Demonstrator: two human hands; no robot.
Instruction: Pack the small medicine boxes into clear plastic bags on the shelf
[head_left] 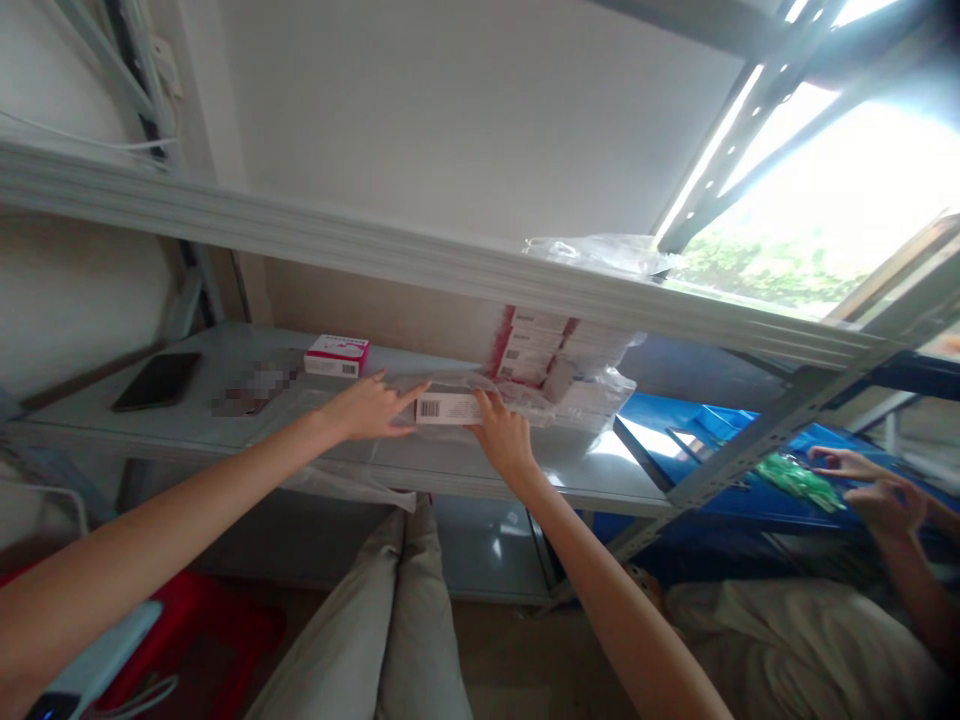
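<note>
A small white box [448, 408] with a barcode on its side is at the shelf's front, with clear plastic film [427, 382] around it. My right hand [504, 432] grips the box at its right end, thumb and fingers closed over it. At the opposite end is my left hand [373, 407], its fingers spread apart close to the box and the film. Whether those fingers touch the film cannot be made out. Behind my left hand sits a pink and white box [337, 355]. Stacked boxes [531, 345] in clear plastic stand to the right.
A dark tablet-like slab [159, 381] lies on the grey shelf [225, 350]. An upper shelf beam [420, 255] crosses above my hands. At right, another person's hands [877, 485] are near green items [801, 480] in a blue tray. A red crate [202, 625] stands below left.
</note>
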